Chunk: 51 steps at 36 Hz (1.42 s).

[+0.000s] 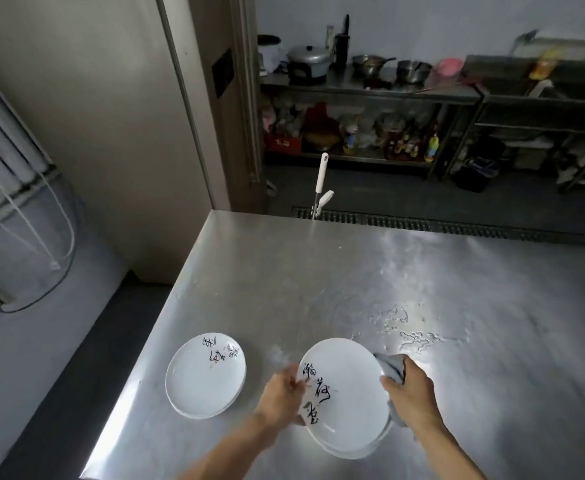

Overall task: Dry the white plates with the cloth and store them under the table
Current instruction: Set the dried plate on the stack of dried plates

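The left hand (286, 393) pinches the left rim of a white plate (346, 396) bearing dark brush characters, fingers curled over the edge, while the right hand (410, 388) is clenched around a grey cloth (393, 367) pressed to the plate's upper right rim. The plate is tilted up toward the camera, and more white rims show just beneath its lower edge, so it looks to sit above a small stack; whether it touches that stack cannot be told. To the left, well within reach of the left hand, another stack of plates (205, 375) lies flat on the steel table (318, 271), near its left edge. Water beads (419, 336) glisten on the tabletop just beyond the cloth. The relation that matters: the cloth sits at the plate's right edge and the bare face stretches leftward from it toward the holding hand, so the wipe would likely sweep right to left across the characters. Drying seems early; the storage space under the table is out of sight
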Tool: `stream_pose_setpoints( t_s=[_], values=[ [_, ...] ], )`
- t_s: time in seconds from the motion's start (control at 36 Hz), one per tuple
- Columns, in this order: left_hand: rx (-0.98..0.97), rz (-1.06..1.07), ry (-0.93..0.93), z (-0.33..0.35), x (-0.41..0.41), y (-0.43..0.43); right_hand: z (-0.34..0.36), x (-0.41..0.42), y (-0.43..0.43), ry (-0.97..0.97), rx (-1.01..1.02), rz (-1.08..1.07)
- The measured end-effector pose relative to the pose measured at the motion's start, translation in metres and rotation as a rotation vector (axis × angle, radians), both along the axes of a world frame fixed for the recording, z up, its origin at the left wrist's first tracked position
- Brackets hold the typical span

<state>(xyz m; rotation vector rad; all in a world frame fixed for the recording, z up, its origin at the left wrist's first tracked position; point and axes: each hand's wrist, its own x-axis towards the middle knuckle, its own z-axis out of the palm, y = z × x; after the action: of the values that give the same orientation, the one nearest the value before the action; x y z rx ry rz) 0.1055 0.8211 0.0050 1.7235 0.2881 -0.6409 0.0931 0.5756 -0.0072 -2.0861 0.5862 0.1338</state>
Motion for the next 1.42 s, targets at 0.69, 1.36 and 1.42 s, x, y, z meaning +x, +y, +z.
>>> stream_pose_setpoints(
  t_s=[0.69,1.36,1.42],
  values=[
    [0.320,0.348,0.021,-0.041,-0.004,0.143,-0.002,0.034,0.127,-0.231,-0.033,0.437],
    [0.184,0.474,0.216,-0.064,0.012,0.236,-0.077,0.052,0.278,-0.011,-0.154,0.703],
    [0.154,0.474,0.217,-0.065,0.014,0.236,-0.079,0.054,0.278,-0.008,-0.166,0.696]
  ],
)
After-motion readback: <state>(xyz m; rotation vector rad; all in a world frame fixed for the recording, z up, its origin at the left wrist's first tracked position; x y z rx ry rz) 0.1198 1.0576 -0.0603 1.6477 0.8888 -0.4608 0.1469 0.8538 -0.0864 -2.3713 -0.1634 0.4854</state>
